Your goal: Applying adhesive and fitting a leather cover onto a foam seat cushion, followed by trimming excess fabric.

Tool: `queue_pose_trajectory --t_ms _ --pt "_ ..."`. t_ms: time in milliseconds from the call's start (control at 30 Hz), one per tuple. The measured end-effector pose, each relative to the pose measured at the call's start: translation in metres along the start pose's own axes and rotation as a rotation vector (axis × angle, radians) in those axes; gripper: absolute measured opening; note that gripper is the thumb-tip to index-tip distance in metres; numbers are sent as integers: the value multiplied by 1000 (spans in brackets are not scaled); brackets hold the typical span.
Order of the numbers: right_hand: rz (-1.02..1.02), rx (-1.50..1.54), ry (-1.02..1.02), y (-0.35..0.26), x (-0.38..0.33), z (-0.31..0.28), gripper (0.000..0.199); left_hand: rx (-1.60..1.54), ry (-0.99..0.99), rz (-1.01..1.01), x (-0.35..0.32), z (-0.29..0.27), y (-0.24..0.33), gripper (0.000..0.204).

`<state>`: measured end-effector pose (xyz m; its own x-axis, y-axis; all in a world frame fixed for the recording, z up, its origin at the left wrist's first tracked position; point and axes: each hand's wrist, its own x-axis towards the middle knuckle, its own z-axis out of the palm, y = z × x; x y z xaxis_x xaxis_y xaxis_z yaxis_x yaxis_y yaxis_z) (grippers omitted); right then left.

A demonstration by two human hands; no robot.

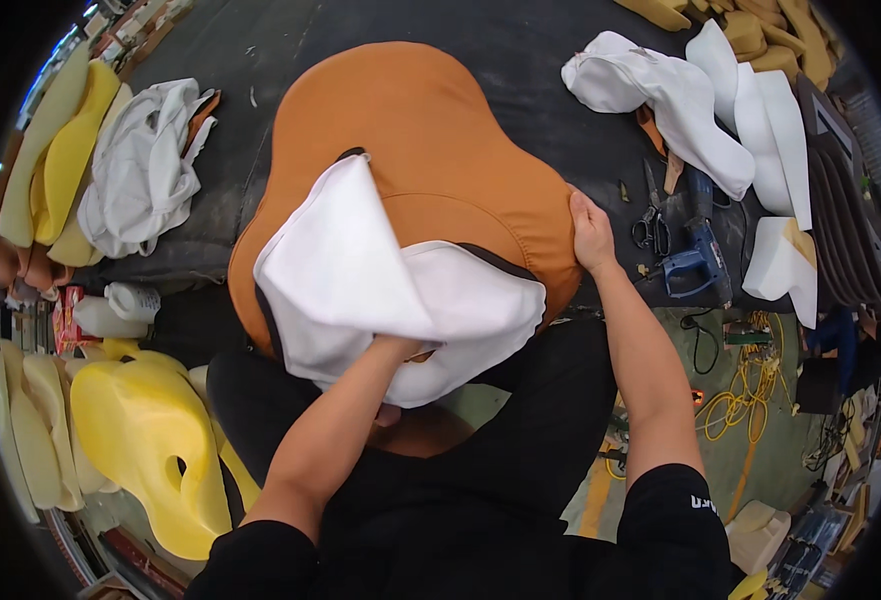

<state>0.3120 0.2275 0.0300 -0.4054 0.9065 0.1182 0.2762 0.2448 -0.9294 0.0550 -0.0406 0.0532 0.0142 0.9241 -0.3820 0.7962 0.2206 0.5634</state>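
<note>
A large brown seat cover (390,120), curved and padded-looking, lies across the black table edge and my lap. Its white lining (335,255) is folded out over the near half, with a dark trim along the opening. My left hand (397,347) reaches in beneath a flap of that lining; its fingers are hidden by the cloth. At the cover's right edge my right hand (590,232) is closed, thumb on top and the other fingers out of sight underneath.
Black-handled scissors (651,226) and a blue power tool (695,262) lie right of the cover. White covers (660,95) sit at the far right, a crumpled white cover (145,165) at the left. Yellow foam pieces (150,440) stand at lower left. A yellow cord (745,395) trails over the floor.
</note>
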Motion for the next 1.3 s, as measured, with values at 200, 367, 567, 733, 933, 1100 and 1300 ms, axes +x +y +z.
queue_pose_trajectory --t_ms 200,367,567,733,933,1100,1300 --pt "295 -167 124 -7 -13 2 66 -58 342 68 -72 21 20 35" --pt "366 -204 335 -6 -53 14 68 -197 724 365 -154 25 0 42" --pt "198 -347 482 -3 -48 30 66 -1529 978 -816 -150 9 -96 47" --pt "254 -425 542 15 -22 18 63 -1744 698 -1153 -119 16 -62 92" --pt "275 -393 567 -12 -18 24 51 -1956 564 -851 -119 19 -75 95" --pt "-647 -233 367 -112 -114 58 44 -1838 483 -712 -104 -5 -53 86" --pt "-887 -1000 -310 -152 -137 148 54 -1825 479 -546 -83 17 -94 59"
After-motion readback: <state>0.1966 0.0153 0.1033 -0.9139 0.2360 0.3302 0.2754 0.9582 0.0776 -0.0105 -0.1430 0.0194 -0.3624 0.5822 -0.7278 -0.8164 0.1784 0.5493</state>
